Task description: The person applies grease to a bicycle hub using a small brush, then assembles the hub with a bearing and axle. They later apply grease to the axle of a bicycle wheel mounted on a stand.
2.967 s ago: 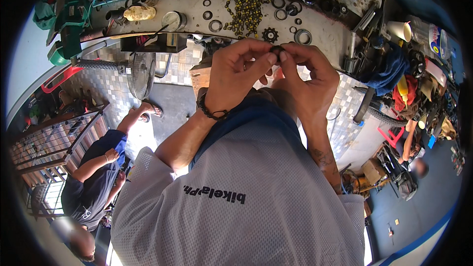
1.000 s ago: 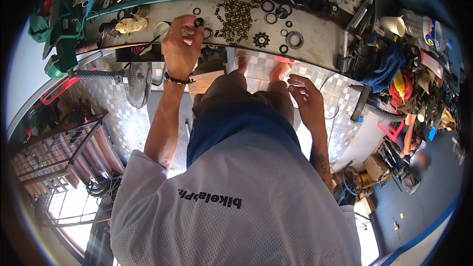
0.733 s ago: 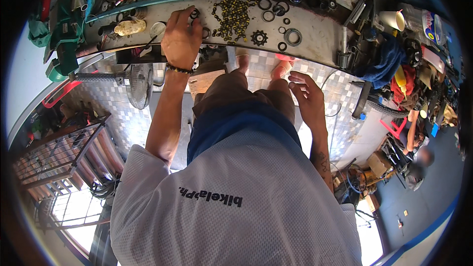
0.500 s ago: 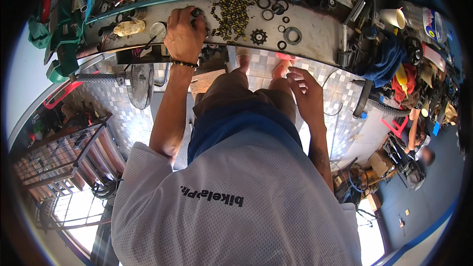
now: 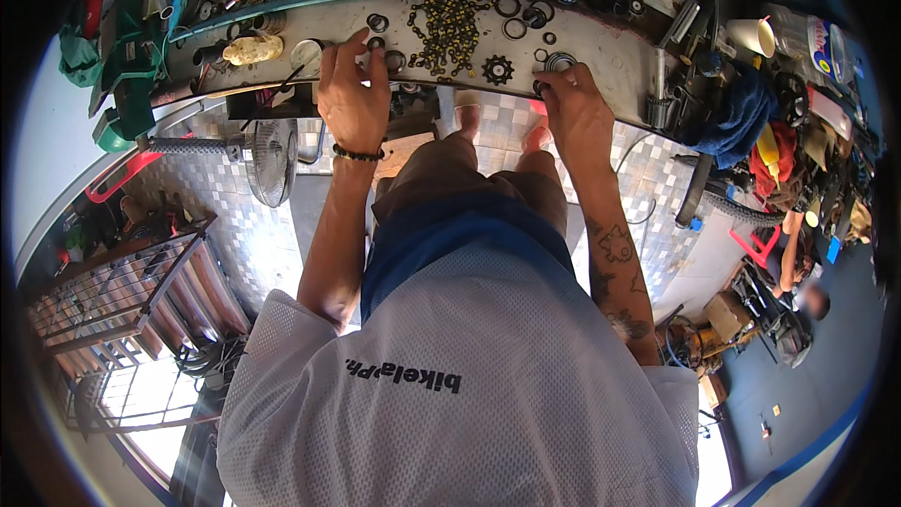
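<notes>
My left hand (image 5: 354, 99) hovers at the bench's front edge, thumb and index finger apart, with nothing seen in it. Just beyond its fingertips lie small dark rings (image 5: 377, 23). My right hand (image 5: 577, 113) pinches a small black ring (image 5: 538, 87) at the front edge, partly covered by the fingertips. Larger metal rings (image 5: 560, 61) lie right behind those fingers, partly hidden. Between my hands rest a black-and-gold bicycle chain (image 5: 445, 36) in a heap and a small black toothed sprocket (image 5: 496, 69). Several round seals or rings (image 5: 508, 6) lie beyond the sprocket.
A blue-green tray (image 5: 272, 14) of loose parts stands back left, near a green vise (image 5: 127, 66). Tools, a cup (image 5: 751, 36) and a blue cloth (image 5: 737, 103) crowd the right. A fan (image 5: 272, 162) stands below left. Another person (image 5: 793, 249) is far right.
My left hand has drawn back from the small rings toward the bench edge, uncovering them. My right hand has risen from beside my leg to the bench and closed on the small black ring.
</notes>
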Demonstrator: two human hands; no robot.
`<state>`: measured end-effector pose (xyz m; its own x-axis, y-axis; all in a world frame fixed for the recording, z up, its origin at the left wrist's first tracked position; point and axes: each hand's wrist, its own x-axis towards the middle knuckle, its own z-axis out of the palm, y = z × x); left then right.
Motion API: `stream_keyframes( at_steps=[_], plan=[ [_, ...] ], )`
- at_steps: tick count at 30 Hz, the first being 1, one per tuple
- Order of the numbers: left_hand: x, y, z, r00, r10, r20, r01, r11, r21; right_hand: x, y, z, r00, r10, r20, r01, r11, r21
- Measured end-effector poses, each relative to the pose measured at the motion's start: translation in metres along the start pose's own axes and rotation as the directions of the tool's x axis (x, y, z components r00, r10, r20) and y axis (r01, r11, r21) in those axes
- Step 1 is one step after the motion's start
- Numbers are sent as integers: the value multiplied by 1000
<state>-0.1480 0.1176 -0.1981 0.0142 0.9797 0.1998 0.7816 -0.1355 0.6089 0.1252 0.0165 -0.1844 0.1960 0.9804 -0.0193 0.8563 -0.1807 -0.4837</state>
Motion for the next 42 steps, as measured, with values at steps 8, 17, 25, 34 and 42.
stream_keyframes(
  at_steps=[8,17,25,34,42],
  plan=[
    [-26,5,0,999,-28,29,31,992,-120,8,11,-2,991,7,130,-13,999,48],
    [4,-10,13,998,-51,34,49,997,58,8,9,-5,995,-5,102,0,999,47],
    [23,-13,24,990,-81,113,54,973,226,2,13,-6,997,5,74,-11,997,82],
    [13,-9,17,990,-116,83,101,979,176,5,6,2,1000,-4,22,0,989,147],
    [8,-12,11,973,-194,127,163,961,225,8,1,3,995,37,95,-60,966,252]
  ],
)
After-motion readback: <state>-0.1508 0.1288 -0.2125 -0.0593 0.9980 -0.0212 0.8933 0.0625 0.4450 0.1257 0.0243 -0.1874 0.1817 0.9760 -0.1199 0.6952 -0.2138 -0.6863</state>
